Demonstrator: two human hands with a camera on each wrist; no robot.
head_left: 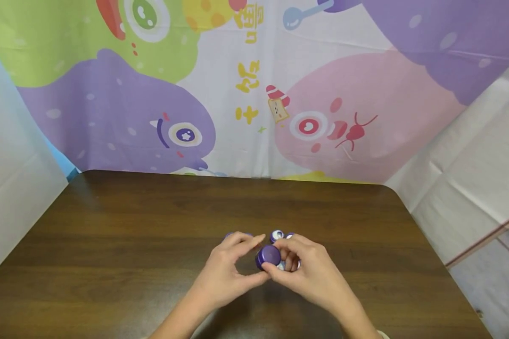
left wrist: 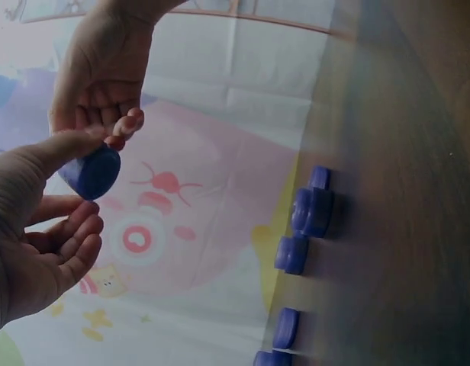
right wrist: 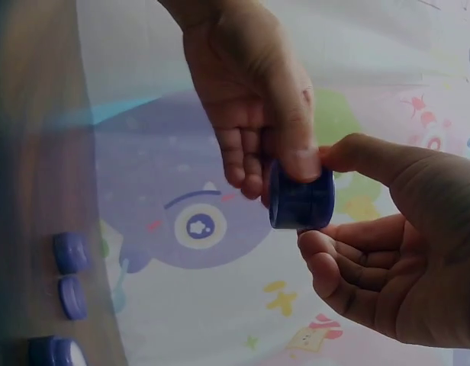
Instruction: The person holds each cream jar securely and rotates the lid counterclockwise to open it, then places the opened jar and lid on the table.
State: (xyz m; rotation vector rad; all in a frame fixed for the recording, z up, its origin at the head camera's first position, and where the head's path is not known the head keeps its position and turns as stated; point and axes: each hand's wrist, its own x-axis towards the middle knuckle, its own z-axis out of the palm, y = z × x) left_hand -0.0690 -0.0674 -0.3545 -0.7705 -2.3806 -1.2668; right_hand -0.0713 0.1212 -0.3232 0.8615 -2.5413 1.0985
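A short purple cylinder (head_left: 269, 256) with a flat round top is held up between both hands over the table. My right hand (head_left: 307, 263) pinches it by its right side with thumb and index finger, the other fingers curled beneath. From the other side my left hand (head_left: 222, 270) has thumb and index finger round it, the thumb across its side in the right wrist view. Behind the hands stands a purple piece with a white top (head_left: 276, 236), and more purple and white pieces show partly hidden by the fingers.
Several small purple round pieces (left wrist: 311, 212) stand on the brown wooden table (head_left: 131, 263), some side by side. A cloth printed with cartoon characters (head_left: 246, 150) hangs at the table's far edge, with white cloth (head_left: 17, 165) at the left.
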